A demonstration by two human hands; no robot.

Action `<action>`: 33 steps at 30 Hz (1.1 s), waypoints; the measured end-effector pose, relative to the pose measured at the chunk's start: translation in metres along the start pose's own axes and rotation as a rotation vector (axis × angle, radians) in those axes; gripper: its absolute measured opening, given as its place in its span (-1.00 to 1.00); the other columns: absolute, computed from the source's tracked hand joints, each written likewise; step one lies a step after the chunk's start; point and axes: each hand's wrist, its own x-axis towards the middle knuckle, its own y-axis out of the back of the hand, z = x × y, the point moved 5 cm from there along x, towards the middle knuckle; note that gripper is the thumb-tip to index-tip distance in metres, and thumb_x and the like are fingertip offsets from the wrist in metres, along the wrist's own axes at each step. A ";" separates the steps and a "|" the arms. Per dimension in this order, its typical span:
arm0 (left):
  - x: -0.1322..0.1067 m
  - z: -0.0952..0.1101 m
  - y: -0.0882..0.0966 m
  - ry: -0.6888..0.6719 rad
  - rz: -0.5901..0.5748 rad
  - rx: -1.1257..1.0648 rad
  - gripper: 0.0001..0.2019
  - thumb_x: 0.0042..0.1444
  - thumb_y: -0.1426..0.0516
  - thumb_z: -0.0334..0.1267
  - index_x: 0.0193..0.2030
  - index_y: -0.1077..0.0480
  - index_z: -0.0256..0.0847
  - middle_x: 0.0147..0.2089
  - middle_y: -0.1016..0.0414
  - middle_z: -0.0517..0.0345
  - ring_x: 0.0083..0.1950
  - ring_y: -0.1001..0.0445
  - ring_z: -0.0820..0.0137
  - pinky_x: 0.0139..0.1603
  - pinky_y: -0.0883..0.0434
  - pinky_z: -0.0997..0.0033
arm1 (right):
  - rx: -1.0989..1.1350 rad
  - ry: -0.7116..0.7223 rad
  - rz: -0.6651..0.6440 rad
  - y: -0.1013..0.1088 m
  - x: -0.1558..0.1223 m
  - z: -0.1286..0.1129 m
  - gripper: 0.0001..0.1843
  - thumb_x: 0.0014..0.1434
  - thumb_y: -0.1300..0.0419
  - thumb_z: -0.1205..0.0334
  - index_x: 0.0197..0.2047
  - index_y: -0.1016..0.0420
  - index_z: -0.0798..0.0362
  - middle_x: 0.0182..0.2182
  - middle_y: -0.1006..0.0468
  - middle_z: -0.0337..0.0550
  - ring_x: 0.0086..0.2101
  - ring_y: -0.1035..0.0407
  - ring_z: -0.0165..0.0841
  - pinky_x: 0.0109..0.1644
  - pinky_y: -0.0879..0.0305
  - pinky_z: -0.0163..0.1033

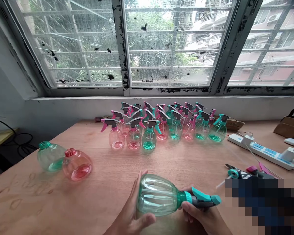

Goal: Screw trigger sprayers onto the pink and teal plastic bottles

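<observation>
A green see-through spray bottle lies on its side in the air between my hands, over the front of the table. My left hand is wrapped round its base end, thumb below and fingers behind. Around the neck and the teal-and-black trigger head close the fingers of my right hand. The head sits on the bottle's neck; whether it is fully tight I cannot tell. To the left, a green bottle and a pink bottle lie tilted on the table, both without spray heads.
Several pink and green spray bottles with heads stand grouped at the back of the wooden table. On the right are a white power strip, loose spray heads, a brown box and a blurred-out patch.
</observation>
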 end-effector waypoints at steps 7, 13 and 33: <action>0.006 -0.003 -0.001 -0.080 0.063 0.169 -0.14 0.24 -0.21 0.02 0.52 0.23 0.19 0.58 0.13 0.20 0.57 0.15 0.07 0.56 0.23 0.02 | 0.053 0.020 0.044 0.001 0.001 -0.006 -0.65 0.09 -0.43 -0.05 -0.29 -0.58 0.09 -0.62 -0.57 -0.26 -0.62 -0.36 -0.46 -0.55 -0.23 -0.38; 0.005 -0.011 0.002 -0.031 0.021 0.057 0.06 0.14 -0.28 0.06 0.53 0.41 0.13 0.61 0.25 0.13 0.58 0.23 0.06 0.55 0.18 0.01 | -0.002 -0.010 0.038 0.000 -0.001 -0.002 -0.63 0.03 -0.47 -0.04 -0.27 -0.56 0.06 -0.60 -0.59 -0.26 -0.61 -0.37 -0.43 -0.53 -0.23 -0.35; 0.005 -0.005 0.001 -0.033 0.028 0.065 -0.07 0.15 -0.26 0.10 0.51 0.22 0.23 0.59 0.19 0.23 0.57 0.18 0.07 0.56 0.20 0.02 | -0.076 -0.006 0.044 0.000 -0.001 -0.005 -0.61 0.07 -0.42 -0.08 -0.19 -0.56 0.05 -0.62 -0.54 -0.31 -0.59 -0.32 -0.42 -0.50 -0.22 -0.34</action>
